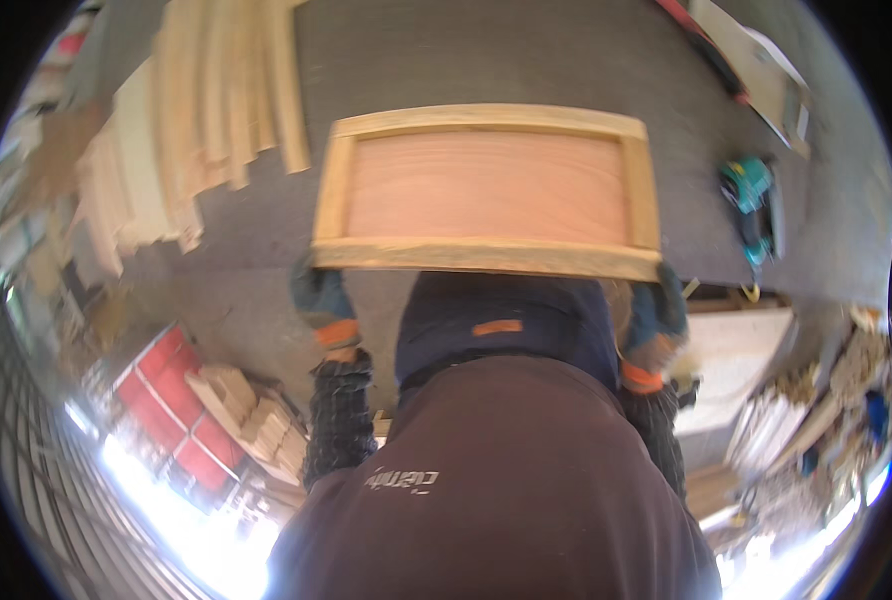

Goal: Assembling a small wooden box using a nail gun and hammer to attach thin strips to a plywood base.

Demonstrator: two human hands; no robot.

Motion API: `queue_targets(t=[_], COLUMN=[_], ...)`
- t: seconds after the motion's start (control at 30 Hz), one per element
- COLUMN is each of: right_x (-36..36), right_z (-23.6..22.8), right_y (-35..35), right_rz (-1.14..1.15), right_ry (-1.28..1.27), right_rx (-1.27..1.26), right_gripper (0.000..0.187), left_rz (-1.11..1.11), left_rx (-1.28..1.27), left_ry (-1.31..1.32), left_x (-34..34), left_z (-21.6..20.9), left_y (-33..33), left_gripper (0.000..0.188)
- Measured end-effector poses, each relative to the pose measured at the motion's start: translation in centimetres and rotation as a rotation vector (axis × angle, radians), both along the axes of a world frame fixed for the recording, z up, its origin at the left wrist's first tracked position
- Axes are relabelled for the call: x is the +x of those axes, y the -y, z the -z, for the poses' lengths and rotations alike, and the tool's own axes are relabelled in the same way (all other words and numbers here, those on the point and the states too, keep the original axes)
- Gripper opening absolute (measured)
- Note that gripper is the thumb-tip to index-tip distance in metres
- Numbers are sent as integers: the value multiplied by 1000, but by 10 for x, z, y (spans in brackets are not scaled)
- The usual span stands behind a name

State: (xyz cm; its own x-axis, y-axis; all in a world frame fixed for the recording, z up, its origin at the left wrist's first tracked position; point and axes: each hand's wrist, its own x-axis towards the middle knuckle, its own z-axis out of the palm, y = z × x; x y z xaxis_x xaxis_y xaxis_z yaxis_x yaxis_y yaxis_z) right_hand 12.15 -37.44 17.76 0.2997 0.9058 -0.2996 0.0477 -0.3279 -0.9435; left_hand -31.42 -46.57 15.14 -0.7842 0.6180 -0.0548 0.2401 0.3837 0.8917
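A framed wooden panel [486,188], with pale strips round a reddish plywood middle, is held in front of me, its long side across. My left hand [318,297], in a blue-grey glove with an orange cuff, grips its near left corner. At the near right corner, my right hand [658,312], gloved alike, is closed on the edge. The fingers of both hands are partly hidden by the wood and smeared by motion.
Long pale wood strips [201,100] lie on the dark table [416,60] at the far left. A green power tool [751,205] rests to the right, below a red-and-black handled tool [706,50]. Wooden blocks [251,415] are stacked by a red box [171,390] at lower left.
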Motion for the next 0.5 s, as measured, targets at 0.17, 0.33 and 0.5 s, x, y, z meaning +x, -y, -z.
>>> queue_targets(t=[0.17, 0.33, 0.5], right_x=[5, 5, 7], right_z=[-14, -50, -86], right_y=[-10, -36, -89], right_rz=[-4, -76, -204], right_ry=[68, 238, 220], right_rx=[-36, -32, -26], right_gripper=[44, 47, 46], left_rz=[-13, 96, 181], left_rx=[2, -74, -106], left_ry=[78, -94, -105], left_x=[11, 9, -4], left_z=[-31, -68, -101], left_y=[-22, -37, -51], left_gripper=[31, 31, 32])
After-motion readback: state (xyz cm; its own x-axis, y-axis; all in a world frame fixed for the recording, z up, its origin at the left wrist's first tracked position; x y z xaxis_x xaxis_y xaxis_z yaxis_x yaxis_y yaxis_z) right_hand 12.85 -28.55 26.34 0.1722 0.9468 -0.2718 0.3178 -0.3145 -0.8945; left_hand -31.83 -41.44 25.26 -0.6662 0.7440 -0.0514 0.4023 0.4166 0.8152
